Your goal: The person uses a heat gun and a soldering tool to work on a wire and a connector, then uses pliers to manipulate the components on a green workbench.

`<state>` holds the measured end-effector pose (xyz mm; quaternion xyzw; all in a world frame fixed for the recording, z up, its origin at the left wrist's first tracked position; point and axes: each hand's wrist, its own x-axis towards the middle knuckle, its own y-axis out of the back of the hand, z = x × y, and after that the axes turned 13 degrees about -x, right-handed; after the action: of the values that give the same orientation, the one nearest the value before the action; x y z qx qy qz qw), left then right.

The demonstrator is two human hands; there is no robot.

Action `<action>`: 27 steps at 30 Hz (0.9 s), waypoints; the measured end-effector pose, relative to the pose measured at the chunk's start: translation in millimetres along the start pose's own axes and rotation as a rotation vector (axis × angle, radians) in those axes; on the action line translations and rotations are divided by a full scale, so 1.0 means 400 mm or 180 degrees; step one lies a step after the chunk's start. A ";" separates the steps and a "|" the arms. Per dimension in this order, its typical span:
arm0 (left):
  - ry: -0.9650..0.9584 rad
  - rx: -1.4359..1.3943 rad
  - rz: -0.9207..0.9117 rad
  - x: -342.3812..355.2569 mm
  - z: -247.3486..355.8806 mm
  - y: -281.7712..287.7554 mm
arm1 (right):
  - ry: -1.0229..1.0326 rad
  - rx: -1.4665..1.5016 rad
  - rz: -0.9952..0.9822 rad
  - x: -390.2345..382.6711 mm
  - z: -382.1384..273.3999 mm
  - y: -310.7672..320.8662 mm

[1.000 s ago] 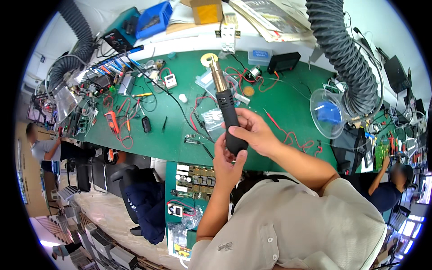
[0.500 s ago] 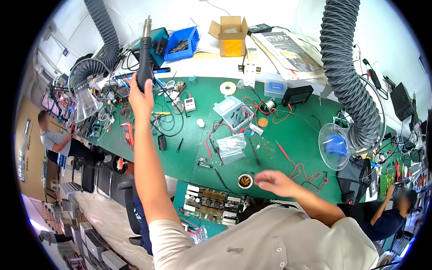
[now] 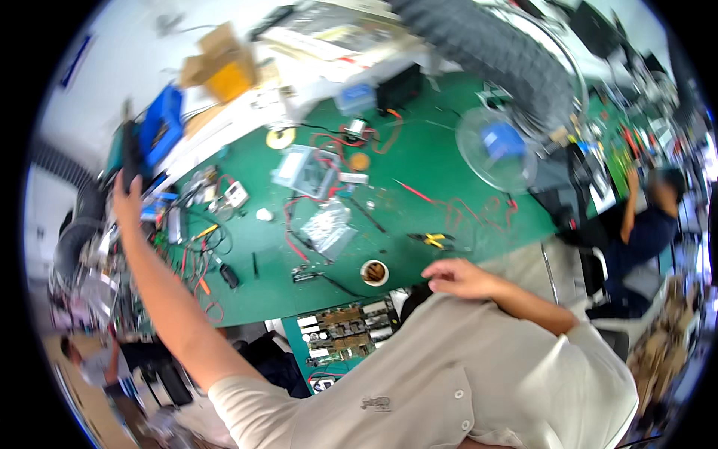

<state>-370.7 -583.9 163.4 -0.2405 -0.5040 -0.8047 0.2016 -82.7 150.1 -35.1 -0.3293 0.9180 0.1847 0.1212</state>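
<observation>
My left hand [image 3: 127,196] reaches to the far left back of the bench, closed on a blurred black hot-air gun handle [image 3: 129,153] held upright against a teal station, beside a blue bin [image 3: 174,112]. My right hand [image 3: 456,277] is over the bench's front edge, fingers apart and loosely curved, holding nothing. It is near a small cup of brown pieces [image 3: 374,263] and yellow-handled pliers [image 3: 415,236].
The green mat [image 3: 486,224] carries a clear plastic box [image 3: 288,168], bags, probes and cables. Extraction hoses [image 3: 508,67] hang at both sides. A circuit board [image 3: 329,329] lies below the front edge. Co-workers [image 3: 636,232] are at right and far left.
The gun has left my two-handed grip and moved up and left in my left hand. My right hand has let go and drawn back. The view has swung, shifting the bench.
</observation>
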 end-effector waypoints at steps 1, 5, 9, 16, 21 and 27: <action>0.0474 -0.0309 -0.0160 -0.005 0.015 -0.064 | 0.0025 -0.0239 0.0206 -0.018 0.001 0.010; 0.0950 -0.0634 -0.0559 -0.037 -0.023 -0.023 | -0.0145 -0.0312 0.0257 -0.063 0.051 0.033; 0.0469 -0.0101 -0.0240 -0.087 0.011 -0.004 | -0.0396 -0.0560 0.0498 -0.102 0.156 0.057; 0.0719 0.0070 0.0421 -0.374 0.395 -0.110 | -0.1567 -0.0698 0.1813 -0.130 0.523 0.161; 0.1555 -0.1940 -0.0326 -0.693 0.617 -0.197 | -0.1404 -0.1045 0.2057 -0.142 0.620 0.252; 0.2609 -0.2877 -0.2561 -1.027 0.956 -0.416 | -0.0987 -0.1450 0.1914 -0.078 0.638 0.315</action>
<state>-64.6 -134.7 -54.1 0.2241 -0.0561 -0.9713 -0.0562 -115.0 364.6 -222.0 -0.0329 0.8798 0.4580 0.1227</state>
